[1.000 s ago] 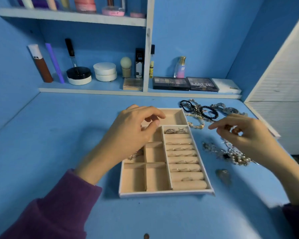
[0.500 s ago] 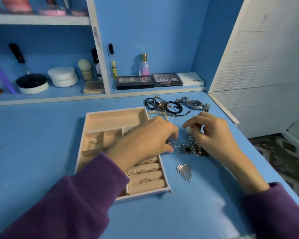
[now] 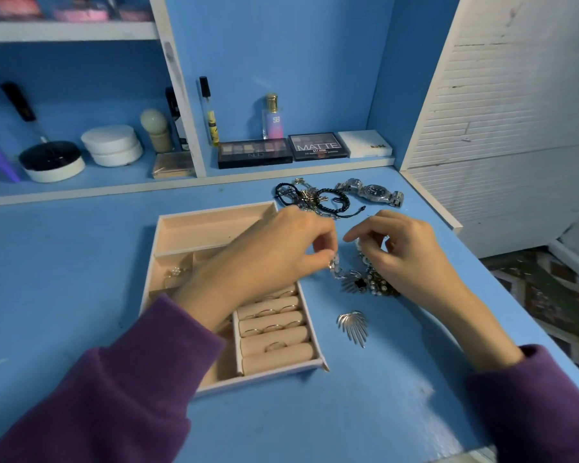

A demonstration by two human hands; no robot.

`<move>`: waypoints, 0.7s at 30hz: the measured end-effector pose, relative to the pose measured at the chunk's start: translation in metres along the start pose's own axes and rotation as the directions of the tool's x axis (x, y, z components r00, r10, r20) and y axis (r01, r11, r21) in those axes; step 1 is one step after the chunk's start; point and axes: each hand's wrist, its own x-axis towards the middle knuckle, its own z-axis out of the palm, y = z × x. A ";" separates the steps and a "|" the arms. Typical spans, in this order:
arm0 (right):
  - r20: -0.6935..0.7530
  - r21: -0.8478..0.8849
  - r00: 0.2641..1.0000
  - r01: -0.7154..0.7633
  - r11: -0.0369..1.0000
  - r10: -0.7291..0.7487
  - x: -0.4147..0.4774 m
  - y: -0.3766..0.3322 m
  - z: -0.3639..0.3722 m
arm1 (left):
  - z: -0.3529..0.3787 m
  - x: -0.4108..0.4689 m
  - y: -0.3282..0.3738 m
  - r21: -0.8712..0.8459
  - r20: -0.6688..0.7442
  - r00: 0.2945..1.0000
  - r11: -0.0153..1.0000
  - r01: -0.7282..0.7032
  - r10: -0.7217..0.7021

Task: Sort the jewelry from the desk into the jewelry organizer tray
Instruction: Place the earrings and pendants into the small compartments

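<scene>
Crossing the right wall of the jewelry organizer tray [image 3: 194, 222], the left hand [image 3: 281, 259] is now at work outside it. A second ago it hovered over the tray's compartments. Half a second ago it had already reached this spot, and neither hand has shifted much since.

Nearest are the purple sleeves [image 3: 114, 396]. The tray lies on the counter [image 3: 64, 295] under the left forearm. Its long axis runs away from the person, with the far end leaning left. The ring rolls [image 3: 281, 352] lie across that axis below the left wrist, and thin rings [image 3: 268, 312] sit between them.

A silver leaf brooch [image 3: 353, 325] lies flat on the near side of both hands, about midway between them. Its fronds point back toward the person and slightly right.

The left hand's thumb and forefinger pinch a small silver piece [image 3: 333, 264] at the left edge of the jewelry heap [image 3: 368, 285]. The right hand [image 3: 408, 259] is curled, and its fingertips pinch a beaded strand [image 3: 361, 252] that rises from the same heap, just under its fingers. The two hands are close together without touching.

Beyond the fingertips of both hands lies a tangle of black bracelets [image 3: 328, 197]. A wristwatch [image 3: 371, 192] is to the right of it, its band stretched left to right. Farther off, eyeshadow palettes [image 3: 254, 152] rest on the shelf [image 3: 81, 193].
</scene>
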 end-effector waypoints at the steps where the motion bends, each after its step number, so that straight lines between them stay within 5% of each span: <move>1: 0.029 -0.005 1.000 0.000 1.000 0.000 0.000 0.000 0.000 | -0.003 -0.001 0.000 -0.026 -0.020 1.000 1.000 0.014 -0.015; 10: 0.154 -0.433 0.987 0.118 0.894 -0.056 -0.006 0.002 0.011 | -0.022 -0.008 0.004 -0.224 -0.162 0.974 0.967 0.122 -0.161; 21: 0.239 -0.205 0.971 0.058 0.977 -0.008 -0.004 -0.006 0.013 | -0.027 -0.013 0.003 -0.252 -0.180 0.966 0.958 0.135 -0.184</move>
